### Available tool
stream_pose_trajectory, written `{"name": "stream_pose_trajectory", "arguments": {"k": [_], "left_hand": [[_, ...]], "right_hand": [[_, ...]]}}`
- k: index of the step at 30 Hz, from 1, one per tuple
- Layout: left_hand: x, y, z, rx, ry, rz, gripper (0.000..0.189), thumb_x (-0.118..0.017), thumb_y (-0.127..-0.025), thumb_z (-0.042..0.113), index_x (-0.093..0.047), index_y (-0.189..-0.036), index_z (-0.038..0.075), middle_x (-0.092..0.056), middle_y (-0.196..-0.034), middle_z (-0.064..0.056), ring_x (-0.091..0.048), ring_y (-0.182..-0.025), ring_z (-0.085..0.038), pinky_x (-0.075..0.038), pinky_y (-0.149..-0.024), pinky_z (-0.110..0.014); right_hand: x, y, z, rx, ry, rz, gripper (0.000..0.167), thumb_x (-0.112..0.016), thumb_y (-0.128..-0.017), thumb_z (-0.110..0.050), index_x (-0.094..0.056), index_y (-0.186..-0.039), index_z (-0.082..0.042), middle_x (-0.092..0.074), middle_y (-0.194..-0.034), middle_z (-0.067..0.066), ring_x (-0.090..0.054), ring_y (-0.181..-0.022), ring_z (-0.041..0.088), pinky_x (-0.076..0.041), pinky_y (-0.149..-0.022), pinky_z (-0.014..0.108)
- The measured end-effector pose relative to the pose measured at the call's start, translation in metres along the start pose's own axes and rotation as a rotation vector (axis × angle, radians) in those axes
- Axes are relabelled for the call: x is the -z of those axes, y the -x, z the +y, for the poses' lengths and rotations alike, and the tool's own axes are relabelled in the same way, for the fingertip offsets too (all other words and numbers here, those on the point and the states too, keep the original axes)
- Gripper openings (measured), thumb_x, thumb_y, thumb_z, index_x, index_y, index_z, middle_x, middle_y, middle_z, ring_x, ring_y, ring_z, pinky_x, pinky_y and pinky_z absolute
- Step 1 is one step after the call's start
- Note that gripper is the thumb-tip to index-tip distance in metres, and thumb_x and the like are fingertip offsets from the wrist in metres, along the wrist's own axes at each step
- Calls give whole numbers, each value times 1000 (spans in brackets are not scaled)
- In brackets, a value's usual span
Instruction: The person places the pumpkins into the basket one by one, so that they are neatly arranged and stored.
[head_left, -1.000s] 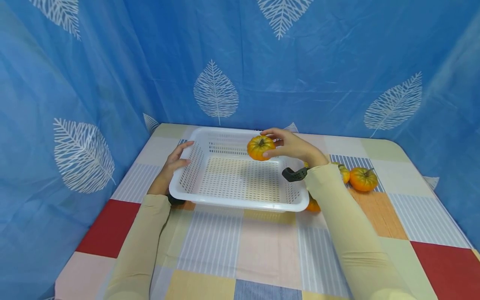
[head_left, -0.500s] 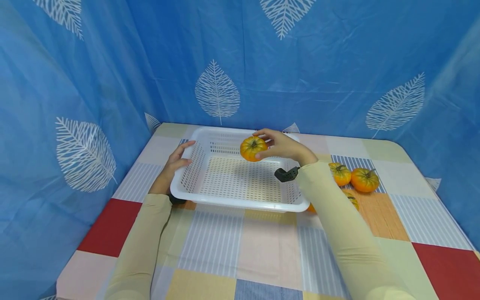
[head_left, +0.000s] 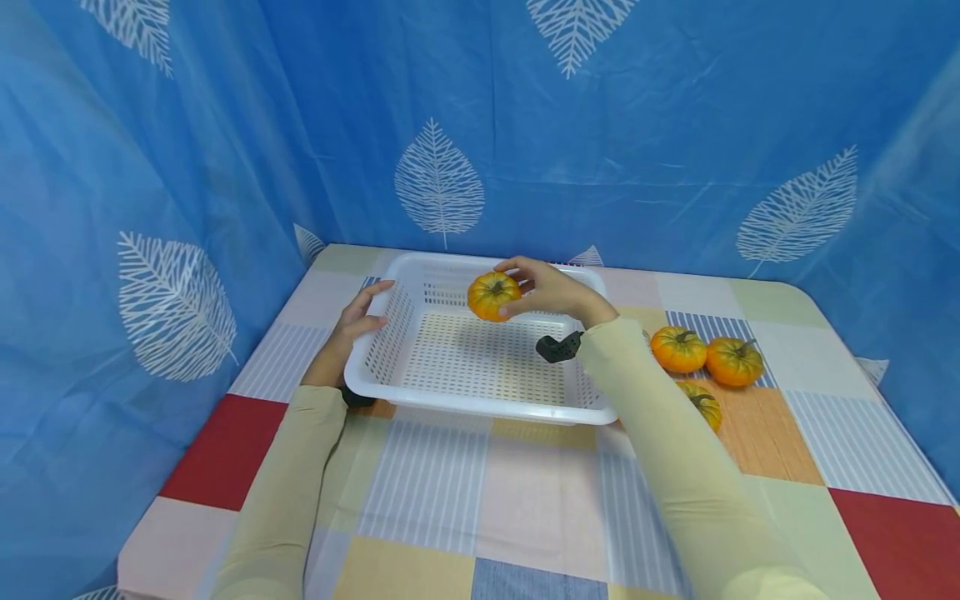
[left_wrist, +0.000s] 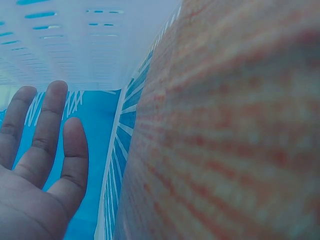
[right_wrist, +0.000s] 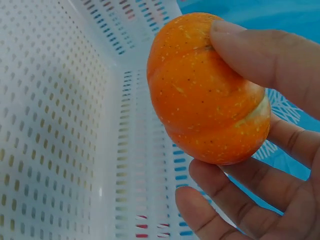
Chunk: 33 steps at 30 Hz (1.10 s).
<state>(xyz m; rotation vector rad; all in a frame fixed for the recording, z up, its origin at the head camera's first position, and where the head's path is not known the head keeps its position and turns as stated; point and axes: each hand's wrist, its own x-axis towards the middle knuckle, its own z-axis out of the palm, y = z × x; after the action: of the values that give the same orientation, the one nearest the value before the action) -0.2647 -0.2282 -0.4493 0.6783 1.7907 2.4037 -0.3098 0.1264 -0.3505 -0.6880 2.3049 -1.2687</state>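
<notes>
In your head view, blue curtains [head_left: 600, 158] with white leaves enclose the far, left and right sides of the patchwork-clothed table [head_left: 536, 500], loose pumpkins [head_left: 678, 348] lie at the right, and your right hand [head_left: 551, 292] clasps the lifted pumpkin [head_left: 492, 296] above the white basket [head_left: 487, 406], your left hand [head_left: 348, 325] resting on its left rim. Your left wrist view shows three fingers [left_wrist: 47, 127] extended, spread apart. Your right wrist view shows thumb and fingers clamped round orange rind.

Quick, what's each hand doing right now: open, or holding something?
Left hand: holding the white basket by its rim.
Right hand: holding a pumpkin between thumb and fingers.
</notes>
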Motion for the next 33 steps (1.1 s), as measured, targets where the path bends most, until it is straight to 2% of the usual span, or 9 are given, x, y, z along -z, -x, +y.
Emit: {"name": "stream_pose_trajectory", "arguments": {"k": [5, 14, 21, 26, 29, 33], "left_hand": [[0, 0, 0, 6, -5, -8, 59, -42, -98, -6, -51, -153, 14, -55, -141, -12, -66, -110, -22, -60, -83, -31], [1, -1, -2, 3, -14, 17, 60, -42, -97, -6, -49, -155, 9, -52, -142, -16, -65, -111, -23, -61, -82, -32], [1, -1, 0, 48, -38, 22, 60, -45, -98, -1, -48, -156, 14, -50, -144, -18, -65, -112, -26, -62, -84, -34], [-1, -1, 1, 89, -59, 43, 61, -44, -98, 0, -47, -156, 19, -42, -151, -24, -62, -116, -32, -62, -85, -36], [-2, -2, 2, 98, -83, 63, 63, -44, -96, 0, -43, -159, 10, -37, -155, -29, -60, -118, -33, -61, -87, -35], [-3, -3, 2, 111, -103, 81, 70, -43, -95, 0, -30, -164, -1, -33, -160, -32, -56, -123, -34, -58, -90, -34]], "right_hand": [[-8, -10, 1, -18, -29, 5, 71, -78, -96, -6, -44, -158, 1, -50, -155, 25, -50, -139, 41, -50, -112, 50], [-21, -23, -5, -16, -46, 3, 72, -78, -95, -2, -44, -158, 2, -51, -155, 26, -51, -140, 42, -49, -113, 51], [-30, -32, -10, -12, -58, 13, 70, -77, -96, -1, -45, -158, 0, -53, -153, 26, -53, -139, 40, -50, -113, 50], [-39, -39, -13, -27, -72, 38, 70, -77, -96, -2, -46, -158, 1, -54, -153, 26, -54, -137, 39, -50, -113, 47], [-45, -44, -15, -62, -89, 50, 70, -77, -96, -4, -45, -158, -1, -55, -152, 25, -54, -136, 37, -50, -114, 46], [-52, -51, -13, -99, -122, 53, 68, -77, -98, -5, -45, -158, -3, -56, -152, 24, -55, -136, 35, -50, -113, 45]]}}
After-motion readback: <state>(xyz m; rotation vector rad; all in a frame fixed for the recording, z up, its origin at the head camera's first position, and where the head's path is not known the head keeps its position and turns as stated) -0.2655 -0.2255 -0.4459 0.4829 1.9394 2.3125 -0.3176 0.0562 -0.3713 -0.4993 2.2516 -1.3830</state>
